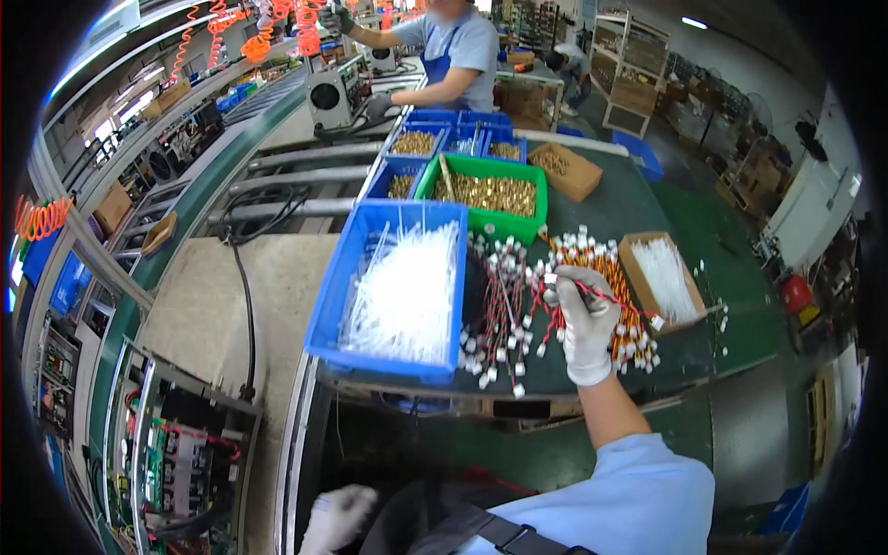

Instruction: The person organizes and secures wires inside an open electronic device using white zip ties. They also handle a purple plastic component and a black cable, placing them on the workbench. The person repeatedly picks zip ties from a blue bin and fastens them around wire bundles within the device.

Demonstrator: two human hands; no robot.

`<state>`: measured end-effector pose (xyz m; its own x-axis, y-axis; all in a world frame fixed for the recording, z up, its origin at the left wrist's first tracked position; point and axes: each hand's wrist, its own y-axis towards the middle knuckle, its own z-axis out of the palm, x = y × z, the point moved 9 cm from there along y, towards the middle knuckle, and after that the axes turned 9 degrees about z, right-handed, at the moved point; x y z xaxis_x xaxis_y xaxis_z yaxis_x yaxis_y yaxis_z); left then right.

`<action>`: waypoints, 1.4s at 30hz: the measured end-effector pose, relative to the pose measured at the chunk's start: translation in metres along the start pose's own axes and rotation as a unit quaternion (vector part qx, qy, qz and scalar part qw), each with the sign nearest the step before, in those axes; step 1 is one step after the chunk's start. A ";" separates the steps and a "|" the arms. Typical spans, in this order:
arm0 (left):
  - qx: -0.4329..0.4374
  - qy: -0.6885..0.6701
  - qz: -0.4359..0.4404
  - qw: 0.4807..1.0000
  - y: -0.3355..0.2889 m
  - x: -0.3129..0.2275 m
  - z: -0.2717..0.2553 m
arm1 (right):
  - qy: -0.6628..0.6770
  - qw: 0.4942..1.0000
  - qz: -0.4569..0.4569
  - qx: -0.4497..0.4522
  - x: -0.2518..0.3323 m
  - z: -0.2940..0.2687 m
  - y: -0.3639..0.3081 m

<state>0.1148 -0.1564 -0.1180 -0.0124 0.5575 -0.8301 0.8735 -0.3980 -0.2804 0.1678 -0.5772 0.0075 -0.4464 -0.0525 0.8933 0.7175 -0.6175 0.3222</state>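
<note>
**benchrat:** Biggest thing on the green surface point(647, 199) is the blue bin point(338, 305) of white cable ties point(407, 291). I count one green bin point(481, 166) of brass bits, two cardboard boxes, several small blue trays behind. Too many wire leads point(504, 305) to count.

**wirenut:** Those leads look light, floppy and tangle-prone, red-black wire with small white plugs. I'd pinch near a plug, not mid-wire. Right hand point(587, 324), gloved, is closed around one red lead point(610, 298) just above the pile, beside the box of ties point(666, 277).

**benchrat:** Left hand point(338, 518)?

**wirenut:** Down low by the surface's edge, gloved, well apart from the right. Can't tell whether it's gripping anything.
</note>
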 end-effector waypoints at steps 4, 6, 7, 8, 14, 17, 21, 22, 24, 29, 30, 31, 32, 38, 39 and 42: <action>-0.197 0.072 0.212 0.955 0.011 -0.086 -0.041 | -0.205 0.971 -0.113 0.037 -0.027 -0.002 0.011; -0.354 0.057 0.046 0.932 0.001 -0.073 -0.089 | -0.251 0.954 -0.150 0.070 -0.012 0.020 0.000; -0.445 0.045 -0.012 0.895 -0.009 -0.058 -0.107 | -0.301 0.930 -0.191 0.092 0.000 0.031 -0.002; -0.481 0.102 0.031 0.870 -0.009 -0.059 -0.116 | -0.298 0.931 -0.189 0.100 -0.002 0.030 -0.003; -0.496 0.254 0.017 0.830 0.005 -0.023 -0.111 | -0.286 0.943 -0.119 0.125 -0.022 0.025 0.003; -0.453 0.278 -0.006 0.847 0.022 -0.017 -0.110 | -0.267 0.953 -0.044 0.136 -0.044 0.021 0.005; -0.410 0.374 -0.024 0.831 0.035 -0.018 -0.102 | -0.260 0.955 0.041 0.135 -0.063 0.019 0.015; -0.417 0.386 -0.038 0.822 0.034 -0.020 -0.102 | -0.238 0.962 0.074 0.112 -0.070 0.013 0.010; -0.432 0.372 -0.074 0.818 0.038 -0.020 -0.102 | -0.198 0.969 0.126 0.074 -0.069 0.011 0.012; -0.450 0.343 -0.106 0.818 0.034 -0.011 -0.104 | -0.245 0.960 0.126 0.046 -0.083 -0.007 0.011; -0.451 0.336 -0.110 0.820 0.034 -0.010 -0.104 | -0.229 0.963 0.140 0.023 -0.085 -0.009 0.010; -0.451 0.329 -0.114 0.822 0.034 -0.009 -0.104 | -0.214 0.965 0.153 -0.001 -0.088 -0.011 0.009; -0.452 0.342 -0.110 0.816 0.036 -0.010 -0.105 | -0.223 0.963 0.147 0.023 -0.088 -0.009 0.010; -0.457 0.378 -0.097 0.800 0.038 -0.012 -0.104 | -0.241 0.961 0.091 0.099 -0.081 0.007 0.018; -0.456 0.374 -0.097 0.801 0.040 -0.014 -0.104 | -0.236 0.962 0.098 0.097 -0.080 0.007 0.018; -0.462 0.370 -0.100 0.800 0.038 -0.017 -0.103 | -0.225 0.963 0.085 0.120 -0.070 0.020 0.023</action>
<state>0.1983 -0.1065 -0.0650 -0.2044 0.9572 -0.2048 0.8815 0.2709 0.3867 0.2262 -0.5716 -0.0415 -0.0723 0.2422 0.9675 0.8871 -0.4278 0.1734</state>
